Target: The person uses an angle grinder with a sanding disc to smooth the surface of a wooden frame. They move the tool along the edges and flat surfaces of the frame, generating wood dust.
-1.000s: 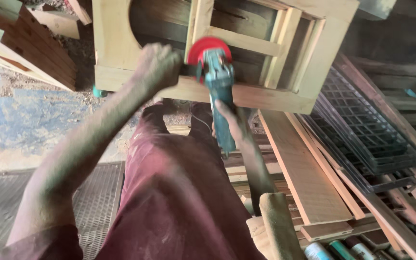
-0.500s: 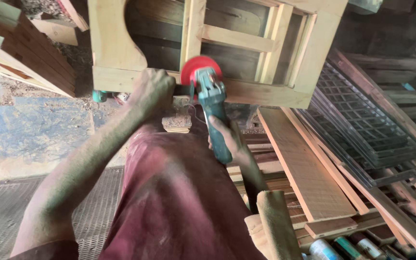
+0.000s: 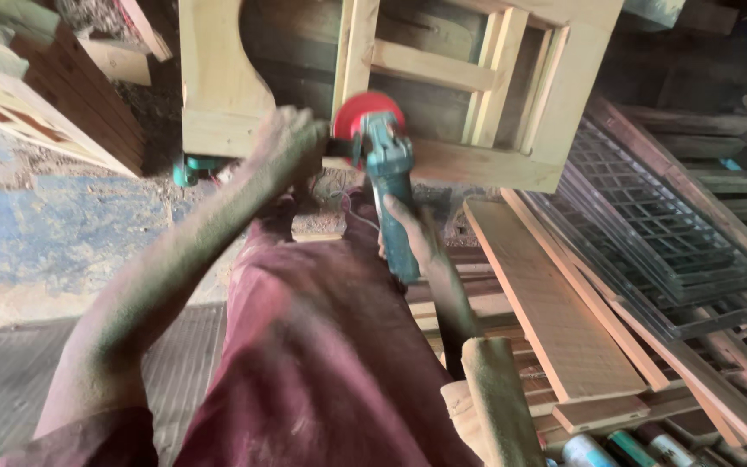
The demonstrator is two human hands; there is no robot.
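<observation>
A teal angle grinder (image 3: pixel 391 195) with a red sanding disc (image 3: pixel 365 114) is pressed against the lower rail of a pale wooden frame (image 3: pixel 477 164). My left hand (image 3: pixel 285 145) grips the grinder's side handle just left of the disc. My right hand (image 3: pixel 412 232) is wrapped around the grinder's body below the head. Both forearms are coated in fine dust. My maroon trousers (image 3: pixel 313 346) fill the lower middle of the view.
Planks (image 3: pixel 555 303) lie stacked on the right beside dark lattice panels (image 3: pixel 659 233). More wooden boards (image 3: pixel 36 95) lean at the upper left. A metal mesh sheet (image 3: pixel 175 363) lies on the dusty blue floor at lower left. Spray cans (image 3: pixel 633 450) sit at the bottom right.
The grinder and both hands have shifted slightly along the lower rail of the frame, and the view has swung a little; the grip on the tool is unchanged.
</observation>
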